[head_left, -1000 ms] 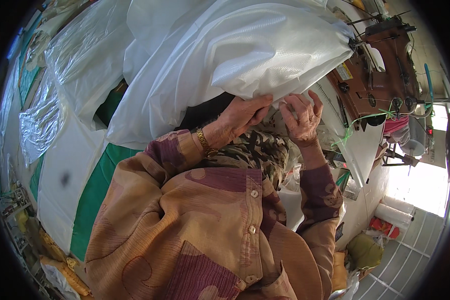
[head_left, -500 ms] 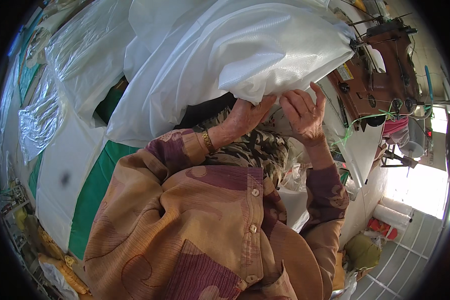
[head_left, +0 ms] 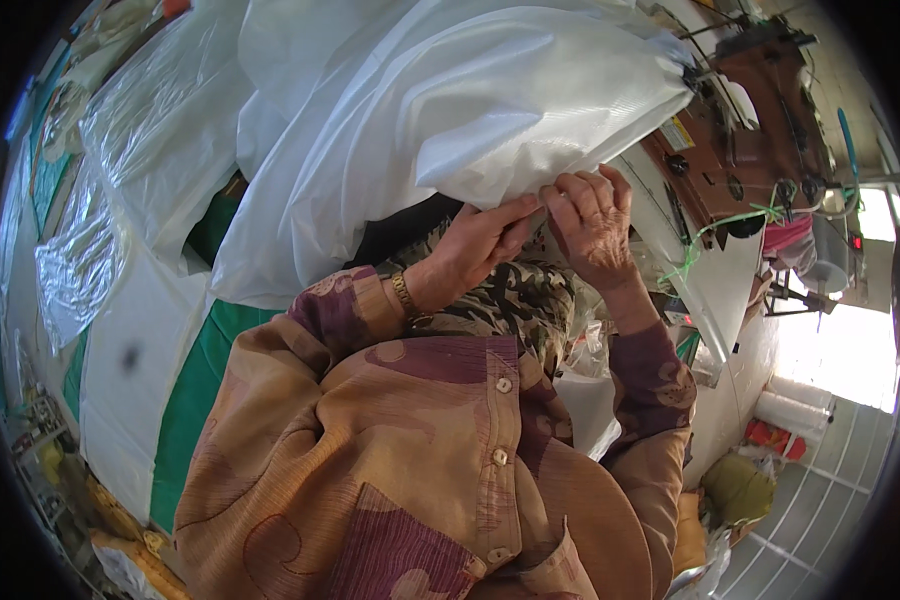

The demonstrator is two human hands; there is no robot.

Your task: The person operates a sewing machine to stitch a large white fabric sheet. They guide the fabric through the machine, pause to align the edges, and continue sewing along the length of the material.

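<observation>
A large sheet of white, woven-looking plastic spreads in folds across the work surface and over its near edge. My left hand pinches the sheet's near edge between thumb and fingers. Right beside it, my right hand has its fingers bent over the same edge, the fingertips close to my left thumb. Toward the upper right, the sheet runs up to a brown sewing machine, where its far corner meets the metal parts near the needle. What lies under the fingertips is hidden.
Green thread trails from the machine beside my right wrist. Clear plastic film and green cloth lie at the left. Below the sheet are my camouflage-patterned lap and a dark gap. White rolls stand at the far right.
My right hand has moved in toward the left one, and its fingers have curled onto the sheet's edge. The left hand has turned slightly and shifted a little lower.
</observation>
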